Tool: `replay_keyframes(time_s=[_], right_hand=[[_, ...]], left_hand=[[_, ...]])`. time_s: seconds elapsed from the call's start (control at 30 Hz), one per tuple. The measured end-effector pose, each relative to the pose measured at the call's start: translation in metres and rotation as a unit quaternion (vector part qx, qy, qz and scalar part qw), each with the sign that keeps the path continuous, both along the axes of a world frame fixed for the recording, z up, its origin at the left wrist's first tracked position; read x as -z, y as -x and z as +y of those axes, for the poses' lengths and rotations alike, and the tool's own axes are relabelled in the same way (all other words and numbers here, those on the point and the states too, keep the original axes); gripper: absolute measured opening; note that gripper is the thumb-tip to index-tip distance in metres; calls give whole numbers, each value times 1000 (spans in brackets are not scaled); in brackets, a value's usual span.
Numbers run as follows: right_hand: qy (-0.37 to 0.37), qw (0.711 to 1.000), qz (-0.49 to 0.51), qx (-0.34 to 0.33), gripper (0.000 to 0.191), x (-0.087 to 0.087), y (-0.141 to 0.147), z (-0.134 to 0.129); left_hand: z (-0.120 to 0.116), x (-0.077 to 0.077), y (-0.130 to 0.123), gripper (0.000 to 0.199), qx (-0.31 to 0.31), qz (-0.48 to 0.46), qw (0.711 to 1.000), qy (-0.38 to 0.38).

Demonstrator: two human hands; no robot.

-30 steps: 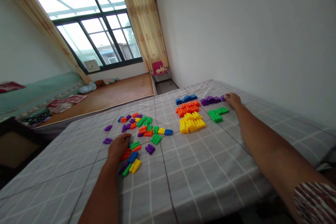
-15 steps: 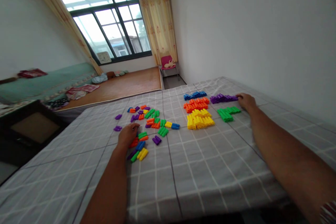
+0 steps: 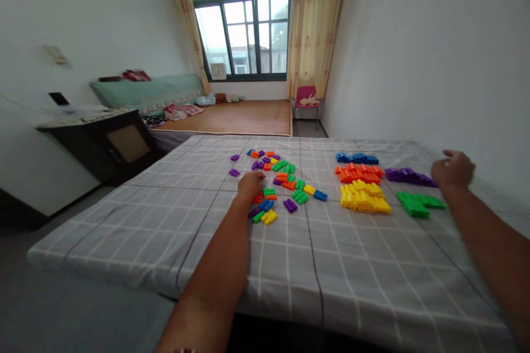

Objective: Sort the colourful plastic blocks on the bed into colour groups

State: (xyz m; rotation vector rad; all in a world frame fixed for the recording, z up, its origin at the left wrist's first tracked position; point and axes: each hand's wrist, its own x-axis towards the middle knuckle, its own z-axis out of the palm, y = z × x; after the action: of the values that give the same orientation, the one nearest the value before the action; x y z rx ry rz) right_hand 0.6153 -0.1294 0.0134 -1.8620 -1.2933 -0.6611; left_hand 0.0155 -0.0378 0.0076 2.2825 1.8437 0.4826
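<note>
Far L of frame: dark cabinet [image 3: 128, 142], pale door panel. Upper L-ctr, beyond the table [image 3: 136, 226] (grey cloth w/ checks): mint headboard [image 3: 153, 90], then bed [image 3: 248, 116] w/ brown mat. Upper ctr: square clock [image 3: 218, 71] at lower L of window [image 3: 242, 27].

Ctr of frame, on cloth: two sm. purple pcs, L-hand edge of the unsorted lot, one [image 3: 235, 158] above the other [image 3: 234, 172]. My L hand [image 3: 250, 185] is down at the near side of that lot, fingers curled; can't tell if it's pinching anything. Partly behind it, green + orange pcs [image 3: 270, 194]; just below, a clump of purple, blue, green + yellow pcs [image 3: 264, 213]. Above, mixed bits [image 3: 265, 161], mostly purple/orange, then green pcs [image 3: 284, 166]. Purple pair [image 3: 290, 206] lies apart, nearer me. R end of lot: yellow pc [image 3: 308, 190] touching blue pc [image 3: 320, 196].

Upper R-ctr, background: pink chair [image 3: 305, 92] w/ soft toy [image 3: 308, 100] on seat.

R side of frame, grouped by colour, far to near: blue row [image 3: 356, 158], orange heap [image 3: 359, 173], yellow heap [image 3: 364, 197]. Further R: purple row [image 3: 409, 176], green group [image 3: 418, 204] below it. My R hand [image 3: 453, 169] sits at purple row's R end, fingers bent in; can't tell if pressed together, touching or holding a pc.
</note>
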Motion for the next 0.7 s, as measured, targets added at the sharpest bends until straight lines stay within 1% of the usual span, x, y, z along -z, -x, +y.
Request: replay_keyframes(time_s=[0.03, 0.07, 0.13, 0.17, 0.23, 0.27, 0.3, 0.37, 0.43, 0.47, 0.53, 0.6, 0.7], right_hand=[[-23, 1000, 13, 10, 53, -13, 33, 13], [-24, 1000, 8, -17, 52, -25, 71, 27], [23, 991, -24, -132, 46, -39, 153, 56], [58, 978, -43, -195, 43, -42, 195, 69], [119, 936, -85, -320, 39, -38, 274, 93], [152, 911, -102, -369, 38, -34, 310, 103], [186, 887, -119, -405, 39, -28, 342, 113], [240, 852, -141, -444, 44, -15, 395, 132], [277, 835, -153, -451, 54, -4, 435, 150], [290, 832, -156, -447, 59, 0, 450, 159], [313, 827, -162, -438, 65, 6, 470, 173], [333, 818, -171, -438, 61, 8, 479, 181], [353, 793, -171, -466, 44, 6, 477, 184]], left_hand=[[1, 1, 0, 39, -8, -22, 1000, -1], [2, 2, 1, 40, -17, -51, 999, -6], [7, 4, 5, 42, -44, -124, 991, -27], [11, 6, 7, 43, -60, -167, 983, -42], [18, 9, 13, 42, -94, -259, 959, -69], [22, 10, 17, 42, -111, -306, 942, -80], [25, 12, 20, 42, -127, -350, 924, -89], [31, 14, 25, 43, -157, -422, 887, -102], [34, 16, 29, 43, -183, -464, 859, -114], [36, 17, 30, 43, -193, -478, 849, -118], [39, 19, 31, 43, -205, -501, 832, -123], [43, 21, 30, 42, -209, -523, 817, -126], [50, 25, 29, 39, -209, -544, 802, -130]])
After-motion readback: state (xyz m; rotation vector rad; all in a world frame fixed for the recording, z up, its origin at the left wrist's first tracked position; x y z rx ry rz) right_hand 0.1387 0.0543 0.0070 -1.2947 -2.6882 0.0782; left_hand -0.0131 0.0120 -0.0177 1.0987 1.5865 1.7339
